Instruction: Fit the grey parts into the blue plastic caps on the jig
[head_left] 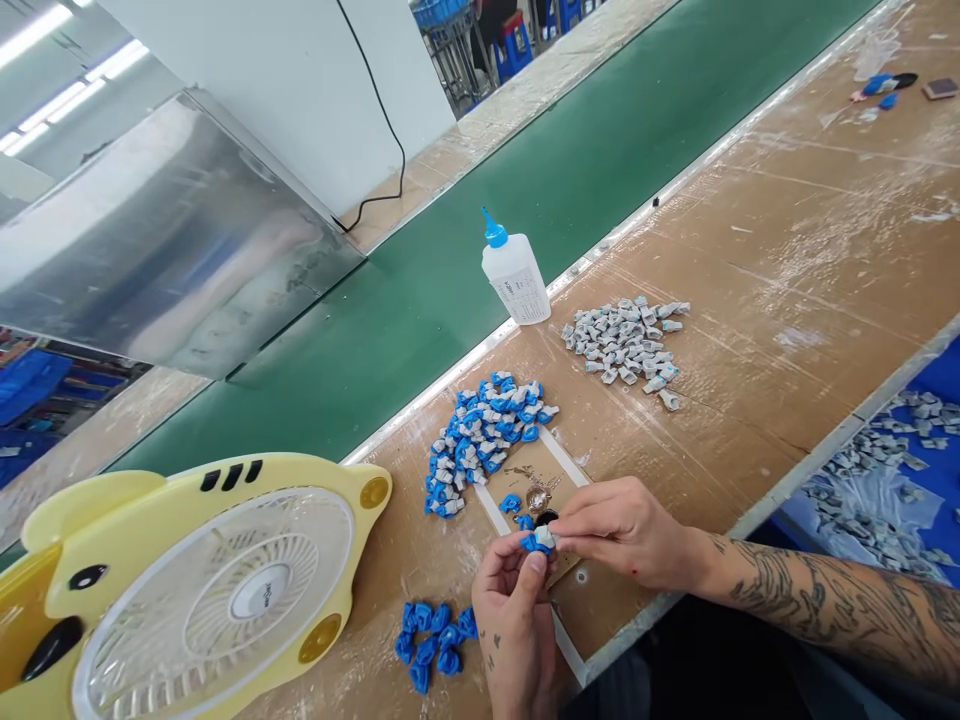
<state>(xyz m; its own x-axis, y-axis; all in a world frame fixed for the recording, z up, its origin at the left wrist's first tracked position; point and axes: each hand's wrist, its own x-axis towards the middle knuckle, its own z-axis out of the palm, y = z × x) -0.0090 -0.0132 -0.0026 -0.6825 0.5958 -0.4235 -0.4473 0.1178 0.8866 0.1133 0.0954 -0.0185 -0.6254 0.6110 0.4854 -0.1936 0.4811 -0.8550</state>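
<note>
My left hand (514, 610) pinches a small blue plastic part (531, 543) between thumb and fingers. From the right, my right hand (630, 532) grips a small light-grey part (545, 537) with its fingertips. The two parts touch; whether they are joined I cannot tell. Just beyond my fingers are a loose blue piece (510, 503), a black round thing (547, 518) partly hidden, and a shiny round spot (538, 498). Farther off lies a heap of blue-and-grey joined pieces (484, 430). Several plain blue parts (426, 645) lie left of my left hand.
A pile of grey parts (626, 340) sits beyond my right hand. A white bottle with a blue nozzle (517, 280) stands beside the green belt (420, 290). The yellow fan (330, 560) occupies the left. More grey parts lie in a blue bin (900, 450) below the table edge.
</note>
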